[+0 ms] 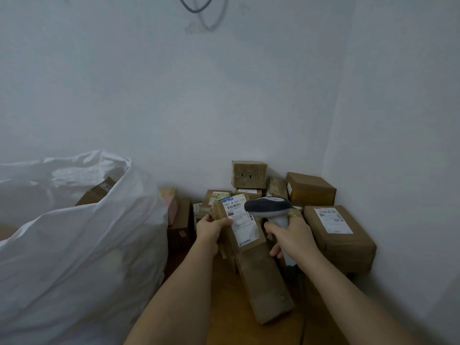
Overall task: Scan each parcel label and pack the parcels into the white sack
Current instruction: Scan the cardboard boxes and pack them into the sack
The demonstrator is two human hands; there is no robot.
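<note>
My left hand (pixel 211 229) grips a long brown parcel (pixel 258 272) by its upper left edge, tilted with the white label (pixel 239 217) facing up. In my right hand (pixel 290 235) is a grey and white barcode scanner (pixel 270 207), whose dark head hangs just right of the label's top. The large white sack (pixel 82 245) stands open at the left. One brown box (pixel 99 191) shows inside its mouth.
Several brown parcels are piled in the corner against the wall, among them a large labelled one (pixel 339 236) at the right and a small box (pixel 249 174) on top at the back. The scanner's cable (pixel 302 319) runs down over the wooden surface (pixel 229 319).
</note>
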